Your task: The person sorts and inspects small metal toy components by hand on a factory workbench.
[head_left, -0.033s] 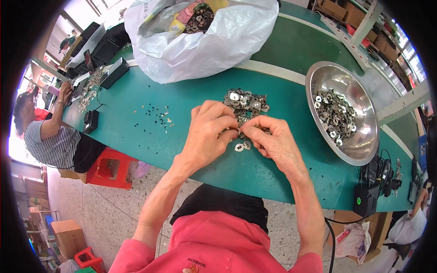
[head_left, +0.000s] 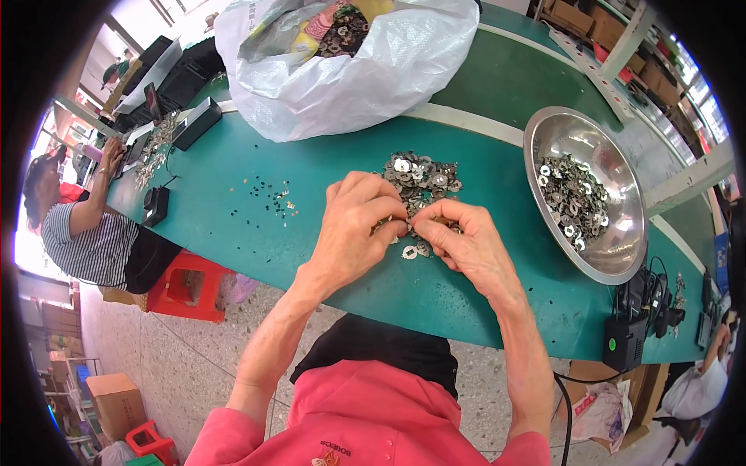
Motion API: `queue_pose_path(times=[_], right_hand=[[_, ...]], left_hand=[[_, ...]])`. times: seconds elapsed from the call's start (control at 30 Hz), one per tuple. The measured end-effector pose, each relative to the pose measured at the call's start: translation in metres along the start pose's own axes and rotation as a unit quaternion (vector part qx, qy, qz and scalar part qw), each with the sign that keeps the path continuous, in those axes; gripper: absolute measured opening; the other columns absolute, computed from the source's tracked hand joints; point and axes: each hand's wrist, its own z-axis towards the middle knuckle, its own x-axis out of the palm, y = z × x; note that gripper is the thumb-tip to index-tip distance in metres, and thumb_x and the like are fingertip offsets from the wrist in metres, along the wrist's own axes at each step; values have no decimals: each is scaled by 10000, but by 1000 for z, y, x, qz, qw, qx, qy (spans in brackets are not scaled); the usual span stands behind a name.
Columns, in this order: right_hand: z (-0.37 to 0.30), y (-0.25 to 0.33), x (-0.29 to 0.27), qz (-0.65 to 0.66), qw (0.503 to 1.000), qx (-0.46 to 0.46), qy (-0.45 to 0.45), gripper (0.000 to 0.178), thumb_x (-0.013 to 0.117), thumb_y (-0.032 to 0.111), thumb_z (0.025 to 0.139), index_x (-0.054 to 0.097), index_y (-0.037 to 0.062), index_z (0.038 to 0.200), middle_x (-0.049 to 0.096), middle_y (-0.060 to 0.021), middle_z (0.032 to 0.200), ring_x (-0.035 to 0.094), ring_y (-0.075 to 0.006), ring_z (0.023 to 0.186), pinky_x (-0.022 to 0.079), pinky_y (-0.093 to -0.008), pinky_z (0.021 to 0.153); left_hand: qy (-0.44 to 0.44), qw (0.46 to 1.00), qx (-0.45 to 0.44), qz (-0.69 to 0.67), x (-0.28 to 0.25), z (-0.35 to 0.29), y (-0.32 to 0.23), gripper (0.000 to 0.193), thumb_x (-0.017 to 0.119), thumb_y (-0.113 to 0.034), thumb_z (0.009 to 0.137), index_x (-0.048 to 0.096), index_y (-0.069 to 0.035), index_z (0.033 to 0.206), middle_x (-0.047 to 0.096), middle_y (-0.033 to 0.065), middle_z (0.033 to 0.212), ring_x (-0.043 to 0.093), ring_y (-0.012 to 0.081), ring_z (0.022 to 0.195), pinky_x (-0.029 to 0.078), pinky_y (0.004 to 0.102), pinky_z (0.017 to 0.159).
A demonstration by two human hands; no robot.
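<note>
Left hand (head_left: 359, 224) and right hand (head_left: 465, 239) nearly meet beside piled flat metal pieces (head_left: 421, 172).
Each hand's fingertips draw together, anything pinched too hidden to tell; the pieces lie just beyond on the table (head_left: 493, 167), a steel bowl (head_left: 624, 237) rightward.

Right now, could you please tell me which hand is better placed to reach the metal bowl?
Probably the right hand: at the pile of metal pieces, it is nearer the metal bowl, which stands to its right. The left hand is farther and would have to pass the right.

Downward fisheye view from head height
</note>
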Motion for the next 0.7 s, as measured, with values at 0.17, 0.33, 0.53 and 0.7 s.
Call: queue_pose_path(times=[0.17, 0.33, 0.53, 0.7], right_hand=[[1, -9, 5, -131, 988, -84, -1, 189, 615, 134, 845, 637, -32, 932, 657, -96, 763, 572, -151, 629, 442, -315, 585], [0, -6, 12, -178, 981, -77, 14, 157, 598, 103, 850, 621, -20, 946, 652, -156, 739, 630, -222, 647, 469, -341, 617], [6, -19, 24, -262, 935, -224, -77, 125, 599, 91, 850, 599, 17, 951, 656, -181, 769, 633, -364, 651, 482, -427, 566], [8, -22, 30, -423, 850, -306, -73, 80, 605, 88, 843, 575, 33, 892, 625, -149, 735, 625, -346, 601, 474, -433, 497]], left_hand=[[-58, 993, -62, -83, -7, -2, 6, 123, 730, -30, 665, 674, -50, 773, 626, 30, 819, 566, 221, 846, 415, 358, 757], [-96, 986, -83, -111, -4, -8, 11, 134, 728, -17, 682, 673, -35, 804, 634, 43, 744, 569, 213, 734, 431, 342, 705], [-125, 976, -111, -138, 2, -7, 6, 124, 725, -20, 701, 676, -38, 814, 632, 46, 731, 572, 203, 735, 428, 338, 707], [-151, 975, -100, -125, 2, -8, 8, 140, 718, -15, 704, 683, -42, 836, 628, 48, 724, 574, 210, 742, 419, 332, 720]])
